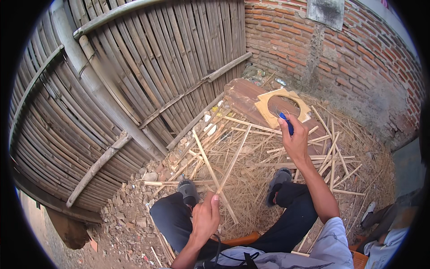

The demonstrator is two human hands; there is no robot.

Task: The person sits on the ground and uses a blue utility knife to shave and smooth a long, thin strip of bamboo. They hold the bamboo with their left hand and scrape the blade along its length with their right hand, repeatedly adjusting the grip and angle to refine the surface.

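My left hand (207,217) is closed round the lower end of a thin, pale bamboo strip (235,158), which slants up and away to the right. A second strip (206,158) crosses it just above my fingers; I cannot tell whether the two touch. Raised to the right, my right hand (296,140) grips a small blue-handled tool (286,123). Its working end is too small to make out, and a thin curl like a wire or shaving shows beside it. Behind that hand lies a tan board with a round hole (268,102).
A brown plank (244,96) lies under the holed board. Bamboo strips (333,154) and shavings litter the ground between my feet. A bamboo fence (148,58) stands left, a brick wall (282,38) at the back right. Another person's leg (380,217) shows at the lower right.
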